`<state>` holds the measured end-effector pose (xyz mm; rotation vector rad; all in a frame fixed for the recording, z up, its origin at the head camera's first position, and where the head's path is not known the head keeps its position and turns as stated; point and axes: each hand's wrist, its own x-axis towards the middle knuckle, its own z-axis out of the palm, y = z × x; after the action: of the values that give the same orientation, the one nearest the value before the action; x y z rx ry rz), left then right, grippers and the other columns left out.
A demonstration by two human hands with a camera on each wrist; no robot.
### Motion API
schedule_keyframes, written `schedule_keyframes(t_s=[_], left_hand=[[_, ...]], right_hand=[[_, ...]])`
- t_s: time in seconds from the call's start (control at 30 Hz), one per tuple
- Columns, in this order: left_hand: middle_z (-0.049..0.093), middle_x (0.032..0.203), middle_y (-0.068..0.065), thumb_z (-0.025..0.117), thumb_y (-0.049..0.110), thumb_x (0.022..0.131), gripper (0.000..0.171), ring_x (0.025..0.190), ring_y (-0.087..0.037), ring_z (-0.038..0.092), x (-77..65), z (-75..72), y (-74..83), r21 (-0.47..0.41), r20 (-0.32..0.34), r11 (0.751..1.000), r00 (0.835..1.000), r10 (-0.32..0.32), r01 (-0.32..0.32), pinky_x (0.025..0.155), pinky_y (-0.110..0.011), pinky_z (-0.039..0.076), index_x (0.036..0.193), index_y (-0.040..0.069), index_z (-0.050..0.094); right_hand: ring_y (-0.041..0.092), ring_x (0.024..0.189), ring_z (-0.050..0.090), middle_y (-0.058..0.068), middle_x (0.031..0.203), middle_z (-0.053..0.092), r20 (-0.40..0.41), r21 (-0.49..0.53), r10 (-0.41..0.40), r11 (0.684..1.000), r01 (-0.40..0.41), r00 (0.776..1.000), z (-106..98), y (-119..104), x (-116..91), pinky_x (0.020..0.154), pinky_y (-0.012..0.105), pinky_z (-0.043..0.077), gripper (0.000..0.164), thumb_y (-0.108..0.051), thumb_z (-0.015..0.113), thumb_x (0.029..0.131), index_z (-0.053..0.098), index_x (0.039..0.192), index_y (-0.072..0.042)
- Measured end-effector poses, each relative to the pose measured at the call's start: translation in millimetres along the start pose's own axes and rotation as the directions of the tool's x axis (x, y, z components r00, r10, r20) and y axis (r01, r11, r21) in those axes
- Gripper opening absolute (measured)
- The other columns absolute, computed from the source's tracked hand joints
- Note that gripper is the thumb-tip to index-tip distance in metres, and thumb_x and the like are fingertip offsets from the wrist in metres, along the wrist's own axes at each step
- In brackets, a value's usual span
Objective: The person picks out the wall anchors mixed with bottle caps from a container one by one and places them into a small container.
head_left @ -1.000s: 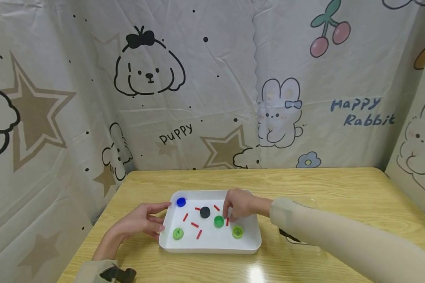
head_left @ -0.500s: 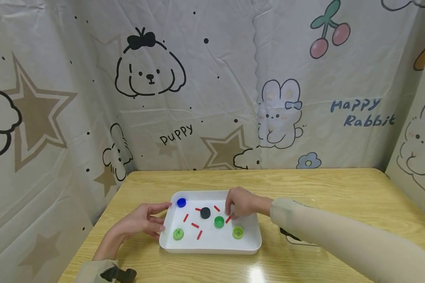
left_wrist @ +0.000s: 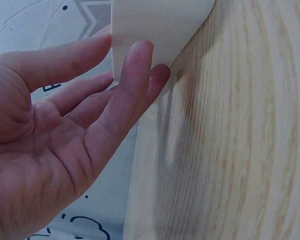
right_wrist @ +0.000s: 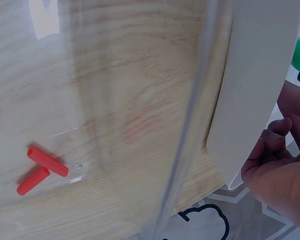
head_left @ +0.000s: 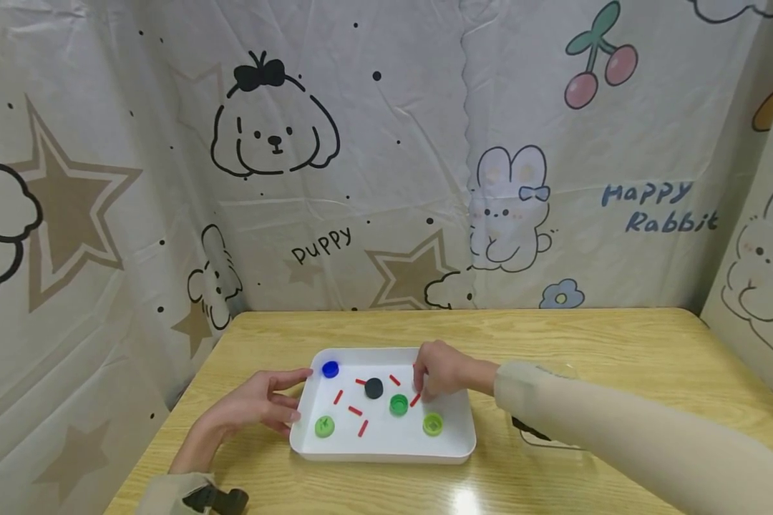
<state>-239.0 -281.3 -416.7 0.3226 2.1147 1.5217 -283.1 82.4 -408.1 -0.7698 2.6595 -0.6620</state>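
Observation:
A shallow white tray (head_left: 386,447) rests on the table, holding several short red sticks and several bottle caps. My left hand (head_left: 254,400) is at its left side, fingers extended; in the left wrist view the fingertips (left_wrist: 140,52) lie against the outer wall (left_wrist: 155,22). My right hand (head_left: 443,368) reaches over the tray's right side with curled fingers. Its thumb and index finger pinch the upper end of a red stick (head_left: 415,400), tilted beside the green cap (head_left: 399,405). In the right wrist view the curled fingers (right_wrist: 272,145) show behind the tray wall; that stick is hidden there.
Also in the tray are a blue cap (head_left: 331,369), black cap (head_left: 373,388), light green cap (head_left: 325,427) and yellow-green cap (head_left: 433,424). A clear box (right_wrist: 190,110) stands right of the tray, two red sticks (right_wrist: 47,161) inside. A printed curtain (head_left: 386,157) hangs behind.
The red stick at my right fingertips has turned from upright to slanted, and my right hand has shifted slightly right. My left hand has stayed at the tray's side.

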Motion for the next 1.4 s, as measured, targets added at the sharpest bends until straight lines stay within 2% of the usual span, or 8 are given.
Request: schedule_keyframes(t_s=[0.2,0.4,0.67,0.83,0.97,1.4], left_hand=[[0.05,0.153,-0.03,0.08,0.0,0.089,0.086,0.115,-0.036,0.071,0.2,1.4,0.0,-0.001,-0.008,1.0,1.0,-0.003,0.003,0.077,-0.049,0.065,0.161,-0.005,0.034],[0.05,0.153,-0.031,0.079,-0.001,0.09,0.085,0.114,-0.036,0.072,-0.4,0.7,0.1,-0.002,-0.005,1.0,1.0,0.0,0.0,0.077,-0.048,0.065,0.162,-0.005,0.034],[0.051,0.151,-0.031,0.079,-0.001,0.09,0.085,0.115,-0.036,0.071,0.8,-0.5,0.0,-0.005,-0.001,1.0,1.0,0.001,-0.001,0.077,-0.048,0.065,0.162,-0.005,0.033],[0.05,0.153,-0.03,0.08,-0.001,0.09,0.085,0.116,-0.036,0.07,0.2,0.6,-0.2,-0.007,-0.006,1.0,1.0,-0.004,0.004,0.077,-0.048,0.065,0.162,-0.005,0.034],[0.05,0.153,-0.031,0.079,-0.001,0.09,0.085,0.118,-0.037,0.07,-0.5,1.0,0.0,-0.007,-0.008,1.0,1.0,-0.003,0.003,0.077,-0.049,0.065,0.161,-0.005,0.034],[0.05,0.153,-0.03,0.08,0.0,0.09,0.084,0.117,-0.036,0.07,-0.4,0.5,-0.7,0.005,-0.009,1.0,1.0,0.001,-0.001,0.077,-0.048,0.065,0.161,-0.004,0.035]], right_hand=[[0.017,0.078,0.058,-0.005,0.082,0.068,-0.002,-0.01,-0.021,1.0,0.021,1.0,1.7,-0.4,3.0,0.072,0.033,0.052,0.028,0.012,0.08,0.084,0.078,0.073,-0.014],[0.018,0.08,0.058,-0.001,0.088,0.068,-0.037,-0.008,-0.024,1.0,0.024,0.999,1.4,-1.6,4.1,0.072,0.034,0.054,0.024,0.011,0.077,0.087,0.08,0.079,-0.012],[0.018,0.08,0.055,0.0,0.087,0.07,-0.028,0.025,-0.039,0.999,0.04,0.999,-0.4,0.4,2.2,0.072,0.033,0.051,0.022,0.012,0.082,0.083,0.083,0.087,-0.009],[0.016,0.074,0.054,-0.001,0.081,0.069,-0.024,0.048,-0.047,0.998,0.049,0.999,2.0,4.1,3.8,0.065,0.029,0.047,0.024,0.014,0.081,0.082,0.082,0.081,-0.01],[0.016,0.075,0.053,-0.001,0.079,0.069,-0.025,0.058,-0.049,0.997,0.051,0.998,2.5,6.4,5.9,0.066,0.029,0.045,0.026,0.015,0.08,0.083,0.082,0.078,-0.011],[0.015,0.078,0.053,-0.003,0.082,0.07,0.016,0.114,0.012,0.993,-0.014,1.0,-0.3,10.9,8.0,0.069,0.027,0.045,0.02,0.009,0.086,0.081,0.083,0.082,-0.011]])
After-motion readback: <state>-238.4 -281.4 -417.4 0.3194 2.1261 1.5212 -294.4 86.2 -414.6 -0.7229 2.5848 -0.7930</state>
